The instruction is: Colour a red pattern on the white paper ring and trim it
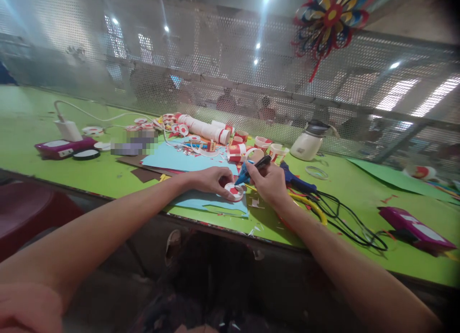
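Well beyond the red-and-white paper disc (234, 192), a perforated metal partition (201, 50) was seen. Beneath the disc and far out to both sides of it, a green table (352, 189) was spread. A light-blue sheet (172, 155) was laid beyond the disc, to its left. Farther behind the disc, a long stack of paper cups (203, 128) was noted on its side. A white jug (305, 145) with a dark lid was placed behind the disc, to the right. Far left of it, a magenta power strip (50, 150) was topped by an upright white charger (68, 131).

Disc's left edge was held in the narrowed fingers of the left hand (215, 180). By the right hand (269, 182), just right of the disc, a blue-and-black pen (264, 162) was gripped, tip aimed at the disc; contact could not be told. Near the disc's right side, paper scraps (255, 203) were scattered.
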Available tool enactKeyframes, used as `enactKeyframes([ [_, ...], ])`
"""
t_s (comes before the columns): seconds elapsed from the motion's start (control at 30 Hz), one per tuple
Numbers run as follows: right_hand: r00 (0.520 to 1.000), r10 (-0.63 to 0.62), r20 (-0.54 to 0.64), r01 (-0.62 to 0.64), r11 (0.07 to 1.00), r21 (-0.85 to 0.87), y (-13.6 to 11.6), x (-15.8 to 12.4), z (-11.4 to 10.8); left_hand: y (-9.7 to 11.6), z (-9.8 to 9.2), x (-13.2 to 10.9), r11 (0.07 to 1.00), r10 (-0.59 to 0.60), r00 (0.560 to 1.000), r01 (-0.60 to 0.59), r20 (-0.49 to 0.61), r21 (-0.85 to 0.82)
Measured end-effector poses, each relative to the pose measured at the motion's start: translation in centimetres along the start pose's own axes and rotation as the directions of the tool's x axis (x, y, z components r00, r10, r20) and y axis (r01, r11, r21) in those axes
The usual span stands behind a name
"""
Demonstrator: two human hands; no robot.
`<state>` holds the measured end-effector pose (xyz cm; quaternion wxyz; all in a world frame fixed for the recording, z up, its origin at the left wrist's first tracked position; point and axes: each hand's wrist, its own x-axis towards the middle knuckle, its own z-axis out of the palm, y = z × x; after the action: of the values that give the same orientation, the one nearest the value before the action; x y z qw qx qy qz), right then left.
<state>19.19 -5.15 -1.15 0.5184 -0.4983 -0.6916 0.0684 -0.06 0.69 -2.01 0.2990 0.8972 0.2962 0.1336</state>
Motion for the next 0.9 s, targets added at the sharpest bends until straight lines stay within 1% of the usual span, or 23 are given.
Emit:
enactKeyframes([
  [0.27,1.000,-0.002,0.031,0.002,1.000,-0.004,0.16,-0.11,0.06,0.10,0.02,-0.03,1.000,-0.005,1.000,0.005,0.001,-0.024],
  [0.5,0.999,0.011,0.048,-0.009,1.000,-0.027,0.02,-0.17,0.07,0.25,-0.06,-0.13,1.000,-0.001,1.000,0.001,0.000,-0.013],
  [0.73,0.998,-0.004,0.063,0.008,0.998,-0.069,0.18,-0.01,-0.04,0.04,0.04,-0.04,1.000,0.001,1.000,-0.001,-0.006,-0.019],
  [0.9,0.996,0.022,0.084,-0.017,0.998,-0.058,0.19,-0.01,0.02,0.04,0.06,-0.04,1.000,0.012,1.000,-0.012,-0.023,-0.010],
])
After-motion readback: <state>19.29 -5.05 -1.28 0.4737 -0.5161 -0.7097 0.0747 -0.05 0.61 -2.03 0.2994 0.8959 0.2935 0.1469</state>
